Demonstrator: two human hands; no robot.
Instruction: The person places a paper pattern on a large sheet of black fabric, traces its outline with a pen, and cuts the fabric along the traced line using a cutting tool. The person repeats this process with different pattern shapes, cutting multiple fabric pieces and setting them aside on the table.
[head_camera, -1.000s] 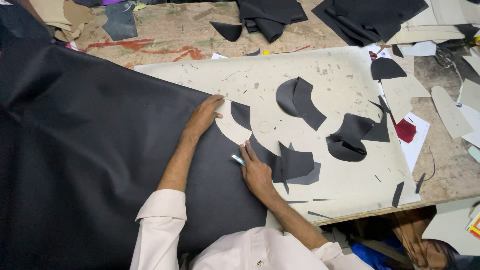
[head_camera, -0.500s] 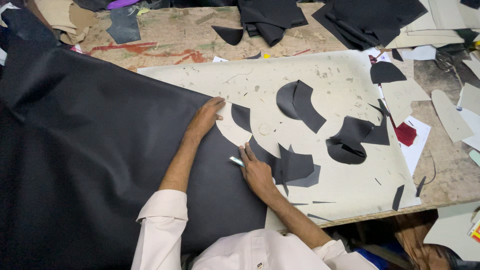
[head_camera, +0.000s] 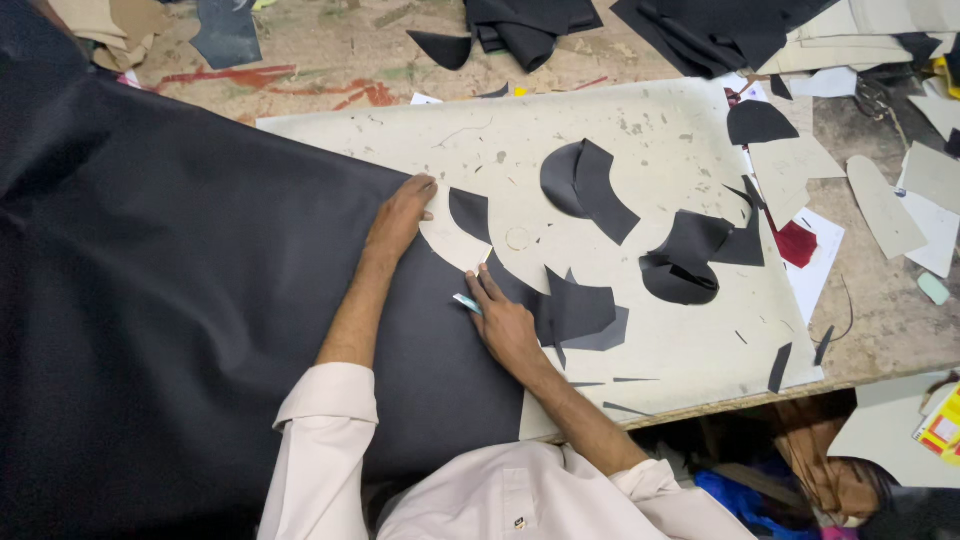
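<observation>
Here, the left hand (head_camera: 400, 215) pins a paper pattern (head_camera: 452, 238) flat on black sheet (head_camera: 200, 300) while, at four o'clock, the right hand (head_camera: 505, 325) pinches a marker (head_camera: 466, 303); a shifting pattern could skew the line.

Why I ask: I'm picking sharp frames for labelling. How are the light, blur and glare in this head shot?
Head view: even, soft light, no hard shadows; no glare on the large black sheet, whose matte surface shows little detail; left hand and right hand look sharp, without motion blur; board edges bow slightly, hinting at wide-angle distortion.
</observation>
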